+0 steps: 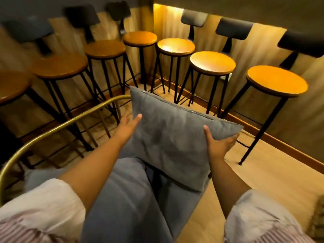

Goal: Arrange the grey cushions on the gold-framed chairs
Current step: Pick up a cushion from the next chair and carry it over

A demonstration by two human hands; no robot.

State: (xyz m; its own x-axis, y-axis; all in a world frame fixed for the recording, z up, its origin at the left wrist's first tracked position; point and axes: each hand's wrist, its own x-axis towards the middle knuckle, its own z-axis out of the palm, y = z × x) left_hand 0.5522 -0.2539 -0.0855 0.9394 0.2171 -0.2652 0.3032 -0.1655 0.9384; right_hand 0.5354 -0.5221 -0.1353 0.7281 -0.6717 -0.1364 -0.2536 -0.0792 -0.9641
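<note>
A square grey cushion (170,135) stands tilted on its lower edge in the middle of the view, zipper edge up. My left hand (128,126) grips its left side, thumb on the front face. My right hand (219,143) clasps its right side near the far corner. Under it lies a larger grey seat cushion (122,199) on a gold-framed chair, whose curved gold rail (52,130) sweeps round the left side. The seat's far part is hidden behind the upright cushion.
Several bar stools with round wooden seats and black metal legs line the wall beyond the chair, such as one stool (277,81) at the right. Light wooden floor (263,172) lies to the right. A woven object (317,220) shows at the lower right edge.
</note>
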